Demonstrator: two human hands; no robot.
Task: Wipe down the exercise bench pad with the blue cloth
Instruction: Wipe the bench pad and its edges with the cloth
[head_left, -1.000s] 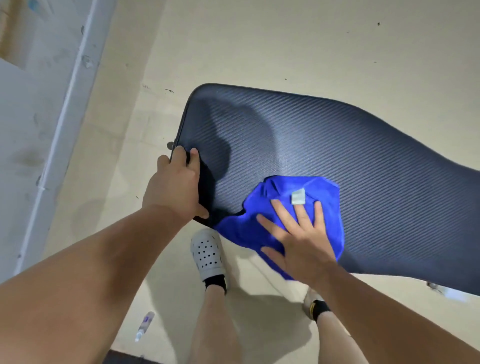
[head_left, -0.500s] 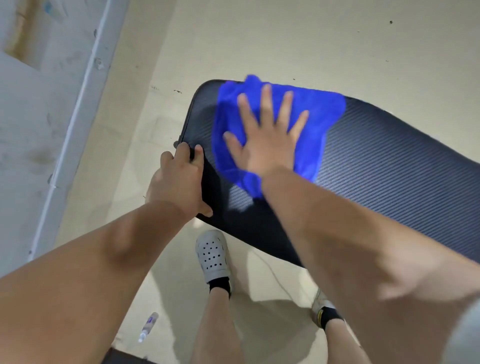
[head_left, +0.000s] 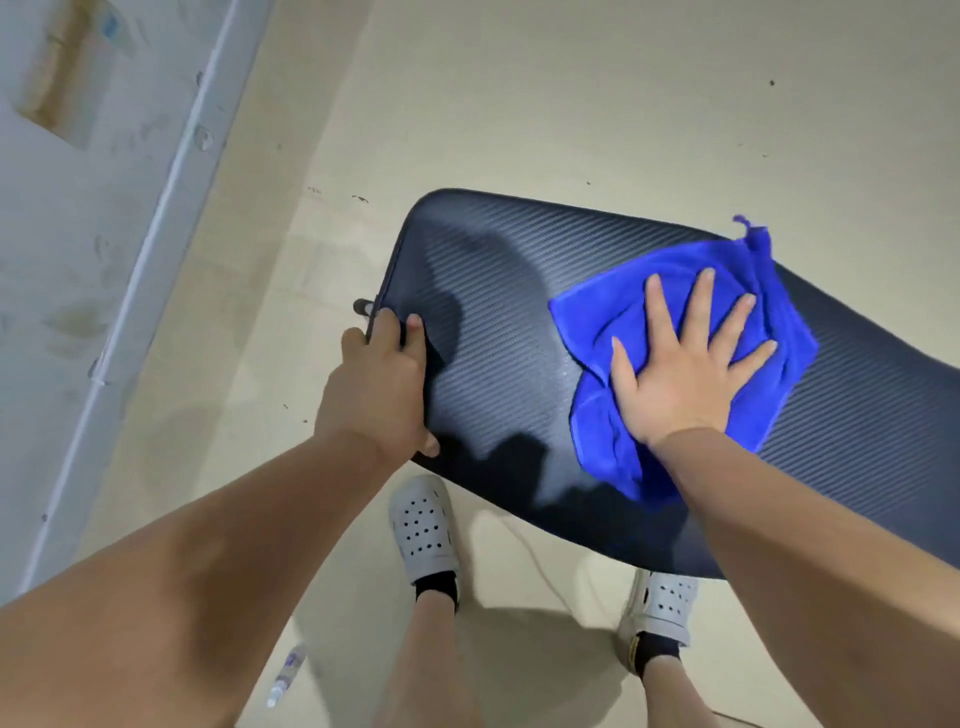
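**Two hands on the pad, cloth swept away to the right**

Nearest, below the left hand (head_left: 382, 384), a small bottle (head_left: 285, 675) lies on the floor (head_left: 571, 104), and two pale perforated shoes (head_left: 423, 530) stand under the wrists. The left hand is clenched round the end of the bench pad (head_left: 519, 291), fingers curled over the top and thumb at the near corner, apparently bracing it. Well apart to its right, the right hand (head_left: 680, 374) lies flat and released, fingers spread. It grips nothing and presses the blue cloth (head_left: 597, 317) down onto the pad. The cloth is bunched under and around the palm, and beyond the fingertips a loose tail reaches the pad's far edge.

A second ago the cloth sat by the near edge, close to the left hand. Half a second ago it was at the far corner, just beyond that hand's knuckles. Now it has travelled well to the right. I judge the end section by the left hand largely wiped. The stretch right of the pressing hand, running out of view, looks still to do.
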